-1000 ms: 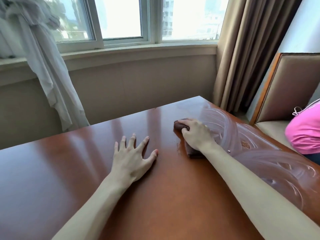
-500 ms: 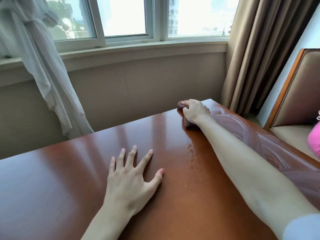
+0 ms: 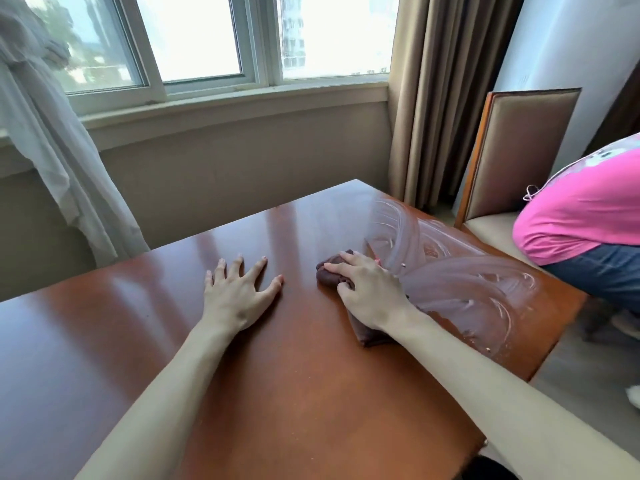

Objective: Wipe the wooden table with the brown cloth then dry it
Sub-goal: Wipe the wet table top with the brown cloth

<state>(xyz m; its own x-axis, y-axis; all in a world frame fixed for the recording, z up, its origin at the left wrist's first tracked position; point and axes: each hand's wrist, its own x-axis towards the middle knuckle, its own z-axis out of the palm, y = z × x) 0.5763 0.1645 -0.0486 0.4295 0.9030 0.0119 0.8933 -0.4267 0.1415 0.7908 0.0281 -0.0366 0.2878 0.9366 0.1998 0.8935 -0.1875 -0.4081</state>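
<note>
Table (image 3: 294, 393): wooden, reddish-brown, glossy varnish; I see window light mirrored in long pale bands across the top. Square corner points toward the window wall.

Wet patch (image 3: 460, 282): right part of the tabletop carries cloudy, whitish smear arcs, curved and overlapping, with a few small droplets at the edge. From my feed the rest of the top reads dry and shiny.

Cloth (image 3: 332, 271): dark brown, soft, bunched into a lumpy wad; it lies on the table at the left border of the wet patch. One folded end sticks out under the wrist toward me.

Right hand (image 3: 370, 292): on top of the cloth, palm down, fingers curled over the front of the wad and gripping it; thumb tucked at the near side.

Left hand (image 3: 239, 299): flat on bare wood just left of the cloth, not touching it; fingers straight and spread apart, thumb out toward the cloth.

Chair (image 3: 519, 157): beyond the table's right edge; orange wood frame, tan padded back, smooth upholstery.

Second person (image 3: 581, 216): pink top and blue trousers, at the right edge by the chair.

Curtains: heavy tan pleated drape (image 3: 436, 98) in the corner; thin white sheer (image 3: 62, 161) gathered at left.

Window (image 3: 207, 39): white frame, bright glass, beige sill below.
</note>
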